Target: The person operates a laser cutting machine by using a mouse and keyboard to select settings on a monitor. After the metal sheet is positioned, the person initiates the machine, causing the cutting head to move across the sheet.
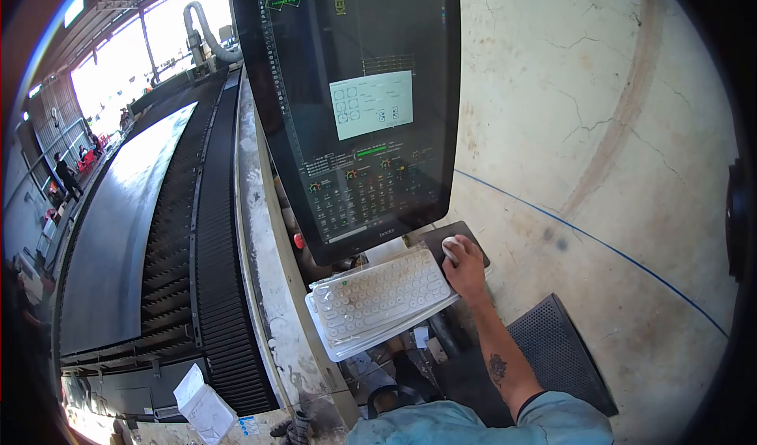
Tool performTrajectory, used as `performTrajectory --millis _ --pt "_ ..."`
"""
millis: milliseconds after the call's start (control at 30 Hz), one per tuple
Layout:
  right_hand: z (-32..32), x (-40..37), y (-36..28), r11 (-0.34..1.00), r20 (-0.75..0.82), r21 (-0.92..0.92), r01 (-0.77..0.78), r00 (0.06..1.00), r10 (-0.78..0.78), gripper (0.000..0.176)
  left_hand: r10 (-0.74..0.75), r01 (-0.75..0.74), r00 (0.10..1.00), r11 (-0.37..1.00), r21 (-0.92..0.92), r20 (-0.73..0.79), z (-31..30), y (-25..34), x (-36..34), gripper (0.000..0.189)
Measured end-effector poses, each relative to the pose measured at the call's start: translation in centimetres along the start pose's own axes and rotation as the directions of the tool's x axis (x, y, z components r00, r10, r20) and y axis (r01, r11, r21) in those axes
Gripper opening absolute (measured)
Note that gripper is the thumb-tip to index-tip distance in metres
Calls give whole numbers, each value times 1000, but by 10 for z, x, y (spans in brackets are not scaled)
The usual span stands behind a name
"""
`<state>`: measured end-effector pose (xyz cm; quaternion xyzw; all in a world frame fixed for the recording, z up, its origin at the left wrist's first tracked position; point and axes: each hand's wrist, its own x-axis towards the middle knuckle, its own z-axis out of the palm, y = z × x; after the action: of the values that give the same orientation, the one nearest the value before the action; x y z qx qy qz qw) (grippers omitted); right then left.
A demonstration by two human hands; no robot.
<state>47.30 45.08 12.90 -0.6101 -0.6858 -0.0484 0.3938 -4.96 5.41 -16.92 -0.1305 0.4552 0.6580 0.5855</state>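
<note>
Where the right hand (467, 267) rests: palm down over the mouse (451, 244), fingers curled loosely around it, so only its white front shows past the fingertips
Mouse: on a dark pad (467, 229), just right of the keyboard and below the lower right corner of the screen
Left hand: out of view, so its state cannot be told
Forearm (493, 350): bare, with a dark tattoo, reaching up from a light blue sleeve (552, 421) at the bottom edge
Keyboard (382, 295): white, under clear plastic wrap, lying on a pale tray (359, 348), its right end just beside the hand
Screen (355, 106): large and dark, standing behind the keyboard, with a pale panel of small shapes and rows of coloured icons below it
Cutting bed (213, 248): left of the screen, dark slats running away, a broad grey metal sheet (118, 232) lying on it
Box (203, 404): small, white, near the foot of the bed
Floor (568, 90): cracked concrete, crossed by a thin blue line (591, 237), a dark perforated mat (556, 350) just right of the forearm
Far left: a person (67, 175) in dark clothes, well apart
</note>
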Motion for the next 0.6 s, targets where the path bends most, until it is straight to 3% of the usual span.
performTrajectory --millis 433,500,533,600 --pt "0 -3 -1 999 -7 29 -28 1000 29 37 8 -8 1000 1000 -23 24 -7 1 -3 43" --pt "-14 3 -14 991 -57 -34 126 990 -128 36 8 -7 1000 999 -34 22 -14 2 -8 43" --pt "-15 2 -12 976 -57 51 211 977 -208 31 15 -14 1000 999 -38 20 -16 2 -10 43" --pt "-21 1 -14 955 0 55 290 957 -290 27 16 -14 999 998 -60 33 -18 2 -12 43"
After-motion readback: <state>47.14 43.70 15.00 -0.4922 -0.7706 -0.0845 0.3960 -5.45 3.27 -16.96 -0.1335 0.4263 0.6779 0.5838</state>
